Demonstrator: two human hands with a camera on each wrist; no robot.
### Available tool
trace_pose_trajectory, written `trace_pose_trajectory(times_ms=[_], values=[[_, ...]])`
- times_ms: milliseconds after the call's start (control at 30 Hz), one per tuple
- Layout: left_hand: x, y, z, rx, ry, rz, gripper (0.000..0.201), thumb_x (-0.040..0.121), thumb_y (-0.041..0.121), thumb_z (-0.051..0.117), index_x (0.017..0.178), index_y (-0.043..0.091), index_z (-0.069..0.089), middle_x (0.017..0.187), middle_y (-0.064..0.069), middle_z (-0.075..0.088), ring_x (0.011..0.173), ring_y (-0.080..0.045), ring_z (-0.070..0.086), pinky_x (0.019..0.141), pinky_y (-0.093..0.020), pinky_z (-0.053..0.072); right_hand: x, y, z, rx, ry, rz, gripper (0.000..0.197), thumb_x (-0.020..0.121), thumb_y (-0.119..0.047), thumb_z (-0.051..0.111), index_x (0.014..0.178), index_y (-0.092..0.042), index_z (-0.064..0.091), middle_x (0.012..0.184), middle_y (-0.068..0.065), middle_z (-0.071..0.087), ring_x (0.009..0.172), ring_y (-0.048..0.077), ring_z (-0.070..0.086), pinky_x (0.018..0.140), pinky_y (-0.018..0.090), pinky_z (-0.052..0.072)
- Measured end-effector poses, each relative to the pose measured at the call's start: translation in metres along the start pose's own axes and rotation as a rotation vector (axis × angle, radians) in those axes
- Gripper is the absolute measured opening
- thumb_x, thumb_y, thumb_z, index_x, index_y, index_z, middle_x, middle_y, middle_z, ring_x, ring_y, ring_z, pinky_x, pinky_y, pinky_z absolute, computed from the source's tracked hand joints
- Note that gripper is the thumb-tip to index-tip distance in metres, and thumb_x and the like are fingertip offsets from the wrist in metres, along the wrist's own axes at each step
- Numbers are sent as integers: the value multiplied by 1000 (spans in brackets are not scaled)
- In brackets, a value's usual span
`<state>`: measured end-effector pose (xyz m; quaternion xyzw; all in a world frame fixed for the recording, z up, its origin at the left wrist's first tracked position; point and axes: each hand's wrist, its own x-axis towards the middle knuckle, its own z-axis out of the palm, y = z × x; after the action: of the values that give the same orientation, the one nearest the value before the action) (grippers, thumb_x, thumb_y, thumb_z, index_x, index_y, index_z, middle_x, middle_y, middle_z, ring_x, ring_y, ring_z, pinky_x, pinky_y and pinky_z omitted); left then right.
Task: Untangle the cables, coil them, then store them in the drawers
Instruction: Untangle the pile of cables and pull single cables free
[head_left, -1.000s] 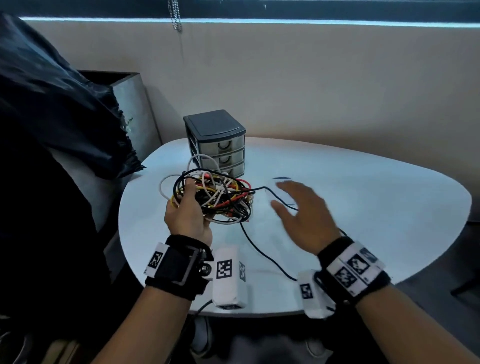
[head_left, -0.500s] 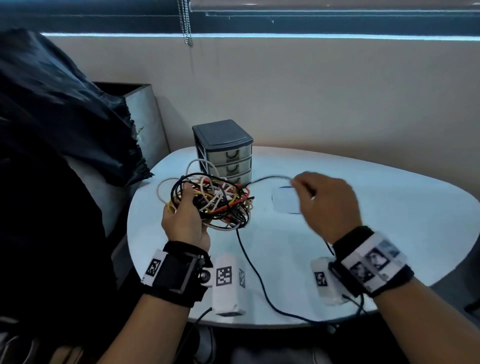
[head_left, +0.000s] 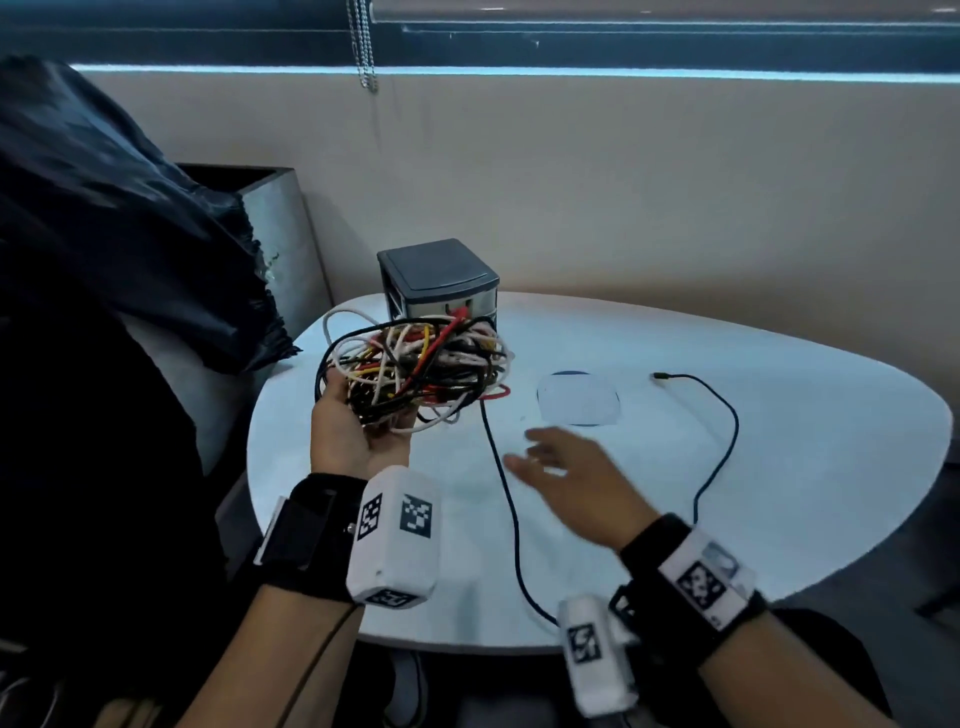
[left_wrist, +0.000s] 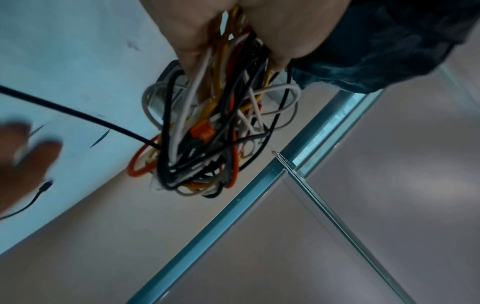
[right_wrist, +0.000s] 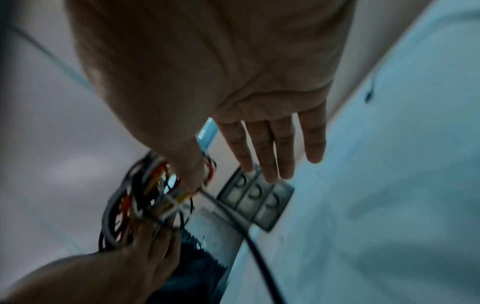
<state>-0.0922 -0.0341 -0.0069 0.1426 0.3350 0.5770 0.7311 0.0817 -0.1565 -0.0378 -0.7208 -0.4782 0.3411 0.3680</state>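
One cable tangle (head_left: 415, 374) gripped in left hand (head_left: 353, 441).

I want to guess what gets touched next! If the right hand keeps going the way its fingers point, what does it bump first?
Probably the black cable trailing from the cable tangle; the right hand points at it. Depth is unclear.

Dim, bluish window light; motion blur, wide-angle warping at the edges
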Motion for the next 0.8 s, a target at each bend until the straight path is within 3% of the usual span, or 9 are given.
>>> trace_pose_trajectory(times_ms=[67, 167, 300, 367, 433, 500, 600, 700, 800], values=[[-3, 0, -1, -60, -17, -1, 23, 100, 29, 52, 115, 20, 65, 93, -3, 75, 80, -19, 71, 78, -30, 53, -2, 1, 25, 123, -94, 26, 44, 89, -45, 68, 124, -20, 60, 115, -2, 67, 106, 11, 64, 94, 28, 49], [-1, 5, -7, -67, -34, 30, 21, 97, 27, 54, 113, 20, 67, 91, -2, 75, 74, -18, 72, 77, -29, 50, -7, -8, 35, 355, -49, -33, 13, 95, -20, 63, 96, -9, 71, 90, 8, 75, 81, 11, 72, 72, 18, 51], [0, 8, -14, -33, -62, 48, 28, 97, 25, 53, 81, 19, 76, 81, 1, 74, 71, -15, 70, 63, -24, 52, -8, -22, 26, 388, -13, -95, 20, 98, -14, 57, 88, -8, 73, 75, 8, 75, 69, 15, 72, 68, 23, 55], [-4, 4, -17, 55, -106, 19, 38, 98, 27, 51, 73, 20, 78, 87, -1, 73, 81, -17, 65, 71, -27, 49, -5, -30, 20, 371, 16, -132, 21, 98, -13, 57, 86, -10, 74, 71, 8, 74, 66, 15, 70, 68, 25, 54], [-10, -3, -17, 171, -141, -14, 34, 100, 35, 49, 102, 16, 77, 113, -11, 70, 98, -25, 61, 81, -34, 45, -4, -38, 13, 357, 44, -160, 27, 98, -11, 56, 78, -11, 74, 70, 10, 74, 67, 18, 69, 69, 30, 55], [-13, -10, -17, 241, -140, -11, 44, 102, 42, 46, 130, 14, 64, 133, -16, 62, 113, -31, 57, 86, -41, 44, -4, -42, 5, 353, 48, -167, 28, 97, -9, 57, 74, -8, 73, 72, 13, 74, 68, 20, 70, 68, 31, 55], [-13, -12, -18, 268, -144, 15, 49, 98, 46, 51, 133, 14, 62, 130, -14, 65, 124, -34, 58, 104, -52, 43, -6, -37, -7, 272, 16, -124, 12, 89, -6, 66, 81, -12, 72, 82, 13, 75, 73, 18, 70, 66, 24, 52], [-13, -11, -18, 284, -102, 80, 59, 84, 49, 66, 128, 10, 65, 123, -14, 69, 115, -34, 65, 79, -39, 59, -2, -25, -23, 274, 250, -154, 11, 80, -11, 72, 86, -20, 71, 91, 2, 74, 84, 15, 66, 80, 33, 54], [-18, -18, -12, 348, -61, 174, 42, 89, 37, 71, 118, 7, 67, 109, -14, 74, 100, -32, 71, 70, -38, 60, 0, -32, -34, 245, 302, -295, 16, 85, -26, 74, 101, -29, 72, 106, -11, 72, 99, 1, 64, 85, 21, 52]])
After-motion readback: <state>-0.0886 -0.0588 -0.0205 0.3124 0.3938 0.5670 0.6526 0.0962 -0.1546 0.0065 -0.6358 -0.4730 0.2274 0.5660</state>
